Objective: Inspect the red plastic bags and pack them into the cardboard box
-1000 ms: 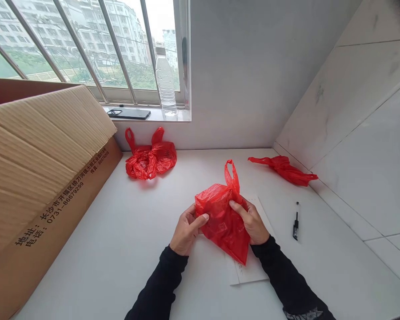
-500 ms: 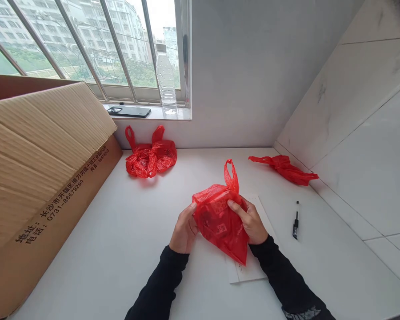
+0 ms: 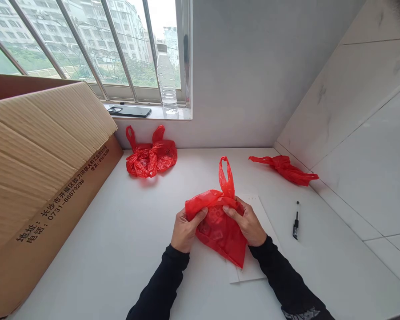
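Observation:
Both hands hold a red plastic bag [image 3: 220, 229] in front of me, its handle loops standing up at the top. My left hand [image 3: 186, 228] grips the bag's left side, thumb over the front. On the right side, my right hand [image 3: 247, 221] pinches the bag near the base of the loops, fingers behind it. Through the thin plastic something with a pattern shows, but I cannot tell what it is. Under the bag and my right wrist lies a white paper sheet or booklet [image 3: 251, 271], partly covered.
A knotted red bag [image 3: 153, 155] sits by the back wall, another twisted red bag [image 3: 288, 170] at the right. A black pen [image 3: 296, 226] lies right of the paper. The large cardboard box [image 3: 53, 200] fills the left. A bottle [image 3: 167, 82] and phone [image 3: 133, 110] rest on the windowsill.
My left thumb has moved inward over the bag's front, and the bag's upper edge is folded down more. The handle loops have shifted slightly left.

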### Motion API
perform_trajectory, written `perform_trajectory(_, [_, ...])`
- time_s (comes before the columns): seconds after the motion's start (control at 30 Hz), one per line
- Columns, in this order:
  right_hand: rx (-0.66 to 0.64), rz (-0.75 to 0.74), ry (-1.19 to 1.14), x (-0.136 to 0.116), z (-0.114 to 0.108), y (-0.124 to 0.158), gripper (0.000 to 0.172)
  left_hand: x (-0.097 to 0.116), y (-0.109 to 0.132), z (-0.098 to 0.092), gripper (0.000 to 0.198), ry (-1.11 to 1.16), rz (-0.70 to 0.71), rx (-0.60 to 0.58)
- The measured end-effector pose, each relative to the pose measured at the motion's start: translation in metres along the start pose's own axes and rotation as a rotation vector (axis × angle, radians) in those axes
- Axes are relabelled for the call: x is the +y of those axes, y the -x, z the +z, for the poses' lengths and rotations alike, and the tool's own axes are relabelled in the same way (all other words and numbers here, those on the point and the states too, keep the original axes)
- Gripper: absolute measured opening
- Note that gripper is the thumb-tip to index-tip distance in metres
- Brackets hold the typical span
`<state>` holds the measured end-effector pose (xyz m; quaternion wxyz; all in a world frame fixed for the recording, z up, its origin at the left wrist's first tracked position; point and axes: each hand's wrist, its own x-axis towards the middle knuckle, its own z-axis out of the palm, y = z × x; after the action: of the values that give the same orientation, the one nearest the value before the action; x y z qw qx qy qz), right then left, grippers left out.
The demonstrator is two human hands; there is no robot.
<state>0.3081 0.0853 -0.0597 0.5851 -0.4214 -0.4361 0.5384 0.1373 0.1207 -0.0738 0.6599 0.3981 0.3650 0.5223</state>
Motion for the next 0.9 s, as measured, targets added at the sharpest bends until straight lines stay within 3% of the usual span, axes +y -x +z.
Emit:
perform_trajectory(0.13, [0.031,0.005,0.012,0.0014,-0.0022,-0.0009,0.025,0.0027,0.0016,0.0013,0.035,0.032,0.004,-0.029])
perform_trajectory(0.6, [0.048,0.02,-0.022,0.0044,-0.002,-0.001,0.026,-0.0003,-0.0001,-0.0027,0.032,0.038,-0.027,-0.06])
perform_trajectory(0.9, [0.026,0.0,-0.011,0.0019,-0.0011,-0.0003,0.022,0.0049,0.0022,0.0002,0.032,-0.162,0.01,-0.102])
